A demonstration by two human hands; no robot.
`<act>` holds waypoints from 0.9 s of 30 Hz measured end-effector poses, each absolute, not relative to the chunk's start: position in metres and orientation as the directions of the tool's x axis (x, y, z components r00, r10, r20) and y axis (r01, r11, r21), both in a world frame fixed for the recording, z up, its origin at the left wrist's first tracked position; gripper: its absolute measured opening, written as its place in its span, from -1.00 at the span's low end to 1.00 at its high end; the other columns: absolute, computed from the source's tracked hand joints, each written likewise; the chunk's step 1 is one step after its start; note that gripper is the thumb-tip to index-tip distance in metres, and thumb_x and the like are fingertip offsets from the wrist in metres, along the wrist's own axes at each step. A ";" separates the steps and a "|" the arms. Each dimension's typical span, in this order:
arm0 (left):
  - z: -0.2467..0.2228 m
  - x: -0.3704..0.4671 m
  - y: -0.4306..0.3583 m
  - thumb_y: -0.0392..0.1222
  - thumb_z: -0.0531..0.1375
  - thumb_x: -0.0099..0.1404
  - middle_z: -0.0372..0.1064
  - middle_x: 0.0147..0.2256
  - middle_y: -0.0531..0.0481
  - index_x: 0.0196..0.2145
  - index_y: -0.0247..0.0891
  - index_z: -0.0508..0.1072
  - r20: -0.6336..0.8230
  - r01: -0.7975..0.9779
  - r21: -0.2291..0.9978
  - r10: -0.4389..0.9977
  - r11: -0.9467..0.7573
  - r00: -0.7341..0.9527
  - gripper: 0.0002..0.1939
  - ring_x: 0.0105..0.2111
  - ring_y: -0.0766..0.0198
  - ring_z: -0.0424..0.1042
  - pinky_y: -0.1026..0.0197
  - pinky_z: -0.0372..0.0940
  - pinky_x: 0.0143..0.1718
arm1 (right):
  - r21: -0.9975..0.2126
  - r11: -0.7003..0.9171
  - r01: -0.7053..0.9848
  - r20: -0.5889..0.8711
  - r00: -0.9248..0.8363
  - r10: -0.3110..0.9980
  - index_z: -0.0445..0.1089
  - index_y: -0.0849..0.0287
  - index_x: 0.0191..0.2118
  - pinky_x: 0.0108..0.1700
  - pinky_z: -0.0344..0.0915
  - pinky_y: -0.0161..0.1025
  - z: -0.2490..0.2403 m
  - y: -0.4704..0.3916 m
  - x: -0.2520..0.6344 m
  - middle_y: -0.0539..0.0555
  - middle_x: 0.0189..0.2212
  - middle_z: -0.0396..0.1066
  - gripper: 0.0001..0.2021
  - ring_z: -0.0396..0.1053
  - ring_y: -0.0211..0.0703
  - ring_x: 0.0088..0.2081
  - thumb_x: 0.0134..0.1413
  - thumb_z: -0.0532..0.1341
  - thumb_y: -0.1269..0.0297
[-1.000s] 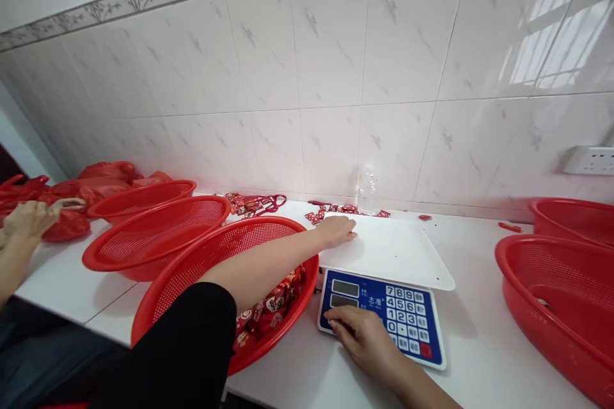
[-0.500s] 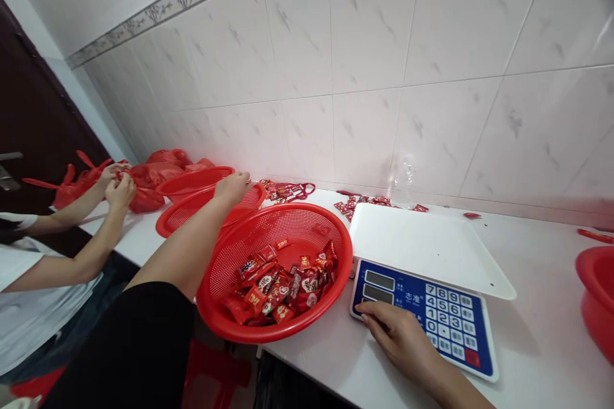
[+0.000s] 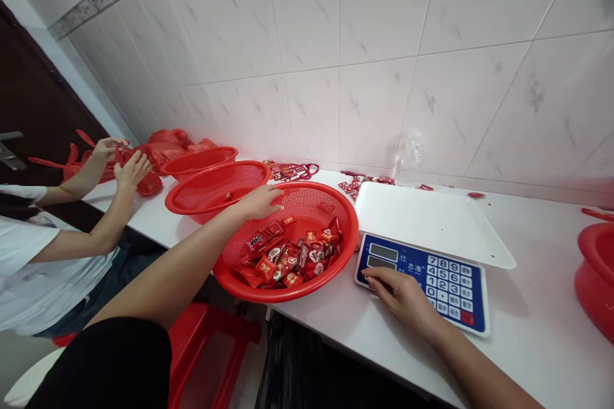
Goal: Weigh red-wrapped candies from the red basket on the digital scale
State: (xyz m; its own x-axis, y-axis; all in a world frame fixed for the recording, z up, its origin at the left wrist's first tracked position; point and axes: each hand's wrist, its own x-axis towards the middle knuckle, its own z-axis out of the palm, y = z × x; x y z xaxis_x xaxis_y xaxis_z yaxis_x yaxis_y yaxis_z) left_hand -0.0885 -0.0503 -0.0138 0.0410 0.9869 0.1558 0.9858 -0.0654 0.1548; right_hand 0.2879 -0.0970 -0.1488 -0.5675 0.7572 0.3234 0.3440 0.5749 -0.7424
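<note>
My left hand (image 3: 261,202) reaches over the left rim of a red mesh basket (image 3: 346,233). Its fingers are stretched out, and nothing shows in them. A heap of red-wrapped sweets (image 3: 288,259) lies in the bottom of this basket. Behind my forearm, a second red basket (image 3: 192,195) holds one small wrapped piece (image 3: 229,195). My right hand (image 3: 403,297) rests at the front left edge of a blue and white digital scale (image 3: 444,291), below its displays. Its fingers are curled in with the thumb against them; I see nothing held. The scale's white pan (image 3: 422,211) bears only tiny dark specks.
Further left stand another red basket (image 3: 199,163) and red plastic bags (image 3: 167,140). A co-worker's hands (image 3: 132,169) work on a red bag. Small red packets (image 3: 364,185) and a clear bottle (image 3: 411,156) sit along the wall. A red tub (image 3: 595,268) stands at right, a red stool (image 3: 206,339) below.
My left hand has come back from above the second basket to the near basket, its fingers straightening. My right hand stays at the scale's edge. The view has shifted slightly.
</note>
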 end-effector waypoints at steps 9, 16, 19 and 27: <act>-0.015 -0.065 -0.108 0.02 0.22 0.07 0.27 0.07 -0.09 -0.04 -0.14 0.40 0.163 0.936 0.318 0.981 -0.152 0.104 -0.52 0.09 0.04 0.21 0.09 0.03 0.15 | -0.778 0.555 0.296 0.322 -0.570 0.756 0.45 0.07 -0.16 -0.24 0.33 -0.23 -0.150 -0.101 0.284 0.09 -0.23 0.49 -0.69 0.43 -0.11 -0.26 0.15 0.03 0.11; -0.034 -0.086 -0.169 -0.07 0.23 0.11 0.10 0.16 -0.10 0.12 -0.09 0.16 0.472 0.518 0.834 0.734 -0.191 -0.488 -0.38 0.18 0.14 0.09 0.06 0.04 0.17 | -0.963 0.263 0.050 0.203 -0.506 0.839 0.31 0.14 -0.15 -0.38 0.28 -0.30 -0.147 -0.106 0.269 0.04 -0.38 0.42 -0.65 0.34 -0.27 -0.45 0.11 0.07 -0.03; -0.056 -0.085 -0.195 -0.13 0.25 0.10 0.04 0.18 -0.11 0.14 -0.05 0.09 0.360 0.249 0.932 0.576 -0.264 -0.734 -0.32 0.17 0.21 0.11 0.12 0.04 0.17 | -0.992 -0.004 -0.128 0.059 -0.490 0.869 0.22 0.14 -0.12 -0.47 0.24 -0.35 -0.141 -0.106 0.259 0.02 -0.38 0.41 -0.58 0.33 -0.32 -0.52 0.08 0.08 -0.09; -0.088 -0.056 -0.223 -0.22 0.24 0.11 0.40 -0.07 -0.06 -0.04 -0.18 0.35 0.013 -0.297 0.936 0.864 -0.188 -0.504 -0.59 -0.10 0.18 0.42 0.18 0.37 -0.11 | -0.915 -0.281 -0.288 -0.090 -0.536 0.840 0.26 0.16 -0.32 -0.48 0.26 -0.42 -0.120 -0.112 0.221 0.00 -0.50 0.43 -0.63 0.39 -0.33 -0.51 0.01 0.16 -0.09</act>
